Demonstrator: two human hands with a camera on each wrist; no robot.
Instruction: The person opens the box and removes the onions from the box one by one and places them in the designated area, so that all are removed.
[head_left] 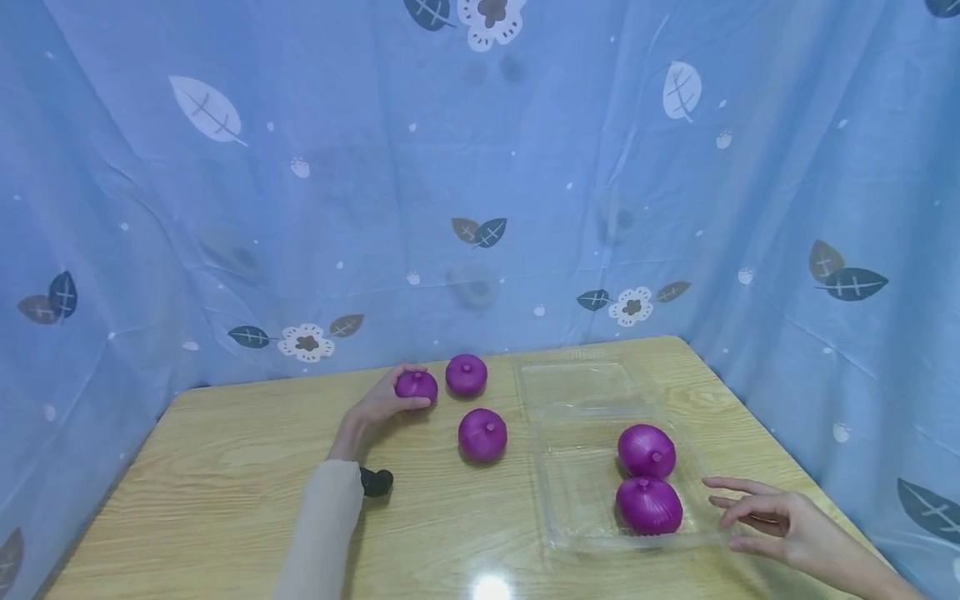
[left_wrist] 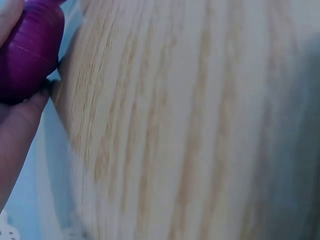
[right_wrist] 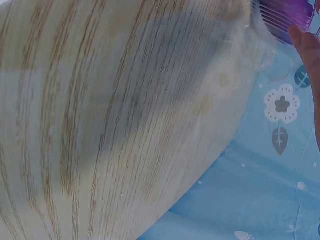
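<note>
At the back of the table, my left hand (head_left: 384, 400) grips a purple onion (head_left: 417, 384) between thumb and fingers. The left wrist view shows the same onion (left_wrist: 31, 55) with fingers on both sides of it. Just right of it sits another onion (head_left: 467, 375), and a third onion (head_left: 482, 435) rests nearer the front. My right hand (head_left: 776, 523) hovers at the right side of a clear plastic container (head_left: 573, 500), fingers loosely bent and holding nothing. Inside that container lie two onions, one (head_left: 647, 451) behind the other (head_left: 649, 506).
The container's clear lid (head_left: 581, 387) lies folded back toward the rear table edge. A black wrist-worn device (head_left: 377, 482) sticks out beside the left sleeve (head_left: 326, 517). A blue patterned curtain (head_left: 405, 167) hangs round the wooden table (head_left: 247, 467).
</note>
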